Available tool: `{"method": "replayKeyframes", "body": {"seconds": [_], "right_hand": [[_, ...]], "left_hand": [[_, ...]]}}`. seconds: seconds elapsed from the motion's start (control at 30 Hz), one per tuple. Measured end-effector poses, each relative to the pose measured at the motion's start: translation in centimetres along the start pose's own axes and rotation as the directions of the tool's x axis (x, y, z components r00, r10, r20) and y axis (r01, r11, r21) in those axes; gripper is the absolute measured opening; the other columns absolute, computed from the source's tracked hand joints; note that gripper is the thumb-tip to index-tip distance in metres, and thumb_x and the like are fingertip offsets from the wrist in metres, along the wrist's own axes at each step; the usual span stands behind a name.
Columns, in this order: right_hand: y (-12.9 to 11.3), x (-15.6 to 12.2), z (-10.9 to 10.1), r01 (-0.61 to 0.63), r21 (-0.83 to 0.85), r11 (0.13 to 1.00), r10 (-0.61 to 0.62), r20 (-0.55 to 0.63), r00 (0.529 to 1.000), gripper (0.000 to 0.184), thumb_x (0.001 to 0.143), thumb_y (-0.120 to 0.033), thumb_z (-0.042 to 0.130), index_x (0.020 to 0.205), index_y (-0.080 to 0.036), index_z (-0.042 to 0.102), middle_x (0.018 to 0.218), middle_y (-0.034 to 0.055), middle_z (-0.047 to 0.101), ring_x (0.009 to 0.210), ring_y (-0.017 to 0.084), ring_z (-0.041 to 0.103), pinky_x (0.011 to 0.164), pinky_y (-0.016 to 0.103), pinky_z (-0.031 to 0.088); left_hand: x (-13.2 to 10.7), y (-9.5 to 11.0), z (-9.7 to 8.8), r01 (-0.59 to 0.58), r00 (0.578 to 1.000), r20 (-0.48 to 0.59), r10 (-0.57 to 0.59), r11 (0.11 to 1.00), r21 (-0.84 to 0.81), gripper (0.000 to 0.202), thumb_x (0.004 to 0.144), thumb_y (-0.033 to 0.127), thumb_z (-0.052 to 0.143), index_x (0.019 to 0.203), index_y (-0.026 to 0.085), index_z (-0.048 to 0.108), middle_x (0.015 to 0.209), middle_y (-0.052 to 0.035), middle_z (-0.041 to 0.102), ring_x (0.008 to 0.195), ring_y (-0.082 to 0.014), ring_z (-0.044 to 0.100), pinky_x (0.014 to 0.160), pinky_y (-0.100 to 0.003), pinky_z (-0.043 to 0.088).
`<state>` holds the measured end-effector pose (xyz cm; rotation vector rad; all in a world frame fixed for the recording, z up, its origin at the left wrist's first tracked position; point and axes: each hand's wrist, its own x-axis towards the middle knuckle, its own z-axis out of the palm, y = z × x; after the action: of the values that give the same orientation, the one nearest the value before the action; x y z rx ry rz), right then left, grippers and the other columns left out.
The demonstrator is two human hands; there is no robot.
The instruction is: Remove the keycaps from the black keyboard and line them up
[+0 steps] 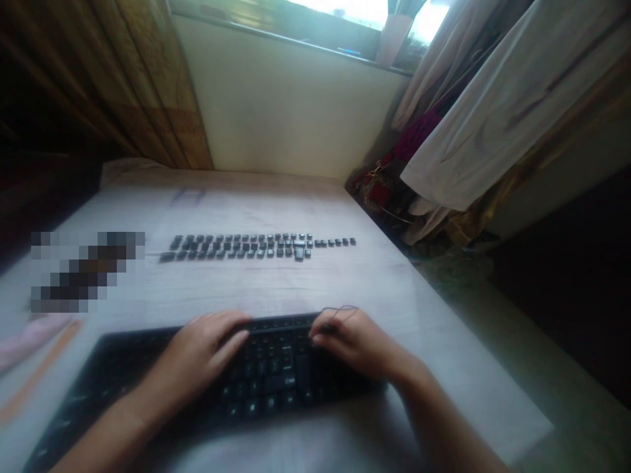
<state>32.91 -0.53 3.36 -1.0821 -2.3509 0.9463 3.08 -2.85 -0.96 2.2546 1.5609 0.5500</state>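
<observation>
A black keyboard point(266, 384) lies across the near side of the table, with many keys still on its middle part. My left hand point(210, 341) grips its far edge, the fingers over the edge and the thumb on the keys' side. At the keyboard's right end, my right hand point(352, 341) is closed in a pinch just above the surface. A thin dark wire loop point(340, 307) sticks out over its knuckles; what the fingertips touch is hidden. The right end below that hand looks dark, with no key shapes I can make out.
Loose black keycaps point(241, 248) lie in rows beyond the keyboard on the pale-covered table point(276, 282). A blurred-out patch point(89, 269) and an orange strip point(42, 374) are at the left. Hanging clothes point(473, 112) and the table's edge are at the right.
</observation>
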Motion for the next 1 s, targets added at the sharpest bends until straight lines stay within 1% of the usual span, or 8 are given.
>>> {"method": "replayKeyframes", "body": {"seconds": [0.13,0.23,0.37,0.53,0.77,0.87,0.93,1.0], "right_hand": [[-0.7,0.2,0.4,0.027,-0.114,0.993,-0.023,0.035,0.999,0.006,0.091,-0.015,0.061,0.091,-0.018,0.065,0.086,0.0051,0.073,0.077,0.017,0.069,0.074,0.027,0.053],[-1.0,0.3,0.7,0.025,-0.205,0.978,-0.015,0.051,0.999,0.006,0.091,-0.014,0.059,0.091,-0.019,0.063,0.084,0.0047,0.072,0.076,0.017,0.069,0.073,0.026,0.054],[-1.0,0.0,1.3,0.03,-0.26,0.965,-0.024,0.025,0.999,0.006,0.092,-0.016,0.059,0.088,-0.019,0.062,0.086,0.0048,0.072,0.078,0.018,0.07,0.074,0.027,0.054],[-0.2,-0.7,1.9,0.081,-0.186,0.979,-0.098,-0.087,0.991,0.009,0.095,-0.021,0.054,0.088,-0.021,0.06,0.085,0.0049,0.073,0.078,0.018,0.07,0.074,0.028,0.054],[0.0,-1.2,2.1,0.12,-0.122,0.985,-0.141,-0.185,0.973,0.013,0.095,-0.024,0.052,0.087,-0.021,0.063,0.084,0.0056,0.075,0.077,0.019,0.072,0.073,0.03,0.056],[0.2,-1.4,1.9,0.05,0.029,0.998,-0.038,-0.337,0.941,0.014,0.094,-0.029,0.055,0.086,-0.021,0.063,0.08,0.0053,0.075,0.071,0.019,0.072,0.068,0.03,0.057],[0.4,-1.5,1.7,-0.003,0.216,0.976,0.107,-0.473,0.874,0.016,0.094,-0.034,0.054,0.088,-0.021,0.061,0.077,0.0044,0.075,0.064,0.018,0.071,0.062,0.029,0.058],[0.7,-1.5,1.6,-0.023,0.345,0.938,0.208,-0.509,0.836,0.019,0.093,-0.038,0.055,0.088,-0.021,0.06,0.074,0.0036,0.075,0.059,0.017,0.071,0.059,0.029,0.058]], "left_hand": [[-0.1,0.4,-0.2,-0.007,1.0,-0.006,0.007,0.999,0.039,0.035,0.094,0.048,0.047,0.114,0.029,0.069,0.113,-0.0025,0.075,0.105,-0.025,0.069,0.095,-0.042,0.053],[-0.6,1.2,-0.1,-0.023,1.0,0.001,0.023,0.992,0.123,0.044,0.093,0.055,0.047,0.12,0.026,0.067,0.12,-0.006,0.072,0.113,-0.0281,0.065,0.1,-0.047,0.049],[-1.5,2.3,0.9,-0.062,0.998,0.036,0.055,0.972,0.229,0.072,0.083,0.068,0.055,0.137,0.02,0.056,0.146,-0.013,0.053,0.134,-0.0359,0.048,0.112,-0.056,0.035],[-1.9,3.1,1.8,-0.148,0.966,0.235,0.103,0.972,0.181,0.11,0.064,0.074,0.069,0.152,0.019,0.033,0.158,-0.0197,0.026,0.145,-0.0412,0.026,0.114,-0.061,0.025],[-1.5,4.2,1.2,-0.097,0.955,0.293,0.045,0.982,0.165,0.11,0.061,0.063,0.075,0.151,0.017,0.034,0.159,-0.0214,0.021,0.146,-0.0428,0.019,0.115,-0.064,0.019],[-1.6,4.3,1.3,-0.086,0.956,0.29,0.035,0.983,0.164,0.109,0.061,0.06,0.077,0.151,0.017,0.034,0.159,-0.0213,0.02,0.146,-0.0435,0.02,0.116,-0.063,0.019],[-1.8,4.0,1.6,-0.097,0.96,0.276,0.047,0.981,0.169,0.109,0.061,0.06,0.077,0.152,0.019,0.032,0.16,-0.0199,0.019,0.146,-0.0424,0.02,0.117,-0.062,0.019],[-1.9,3.7,1.8,-0.117,0.963,0.261,0.07,0.978,0.171,0.109,0.062,0.063,0.075,0.152,0.021,0.03,0.16,-0.0192,0.019,0.147,-0.0415,0.02,0.117,-0.061,0.019]]}}
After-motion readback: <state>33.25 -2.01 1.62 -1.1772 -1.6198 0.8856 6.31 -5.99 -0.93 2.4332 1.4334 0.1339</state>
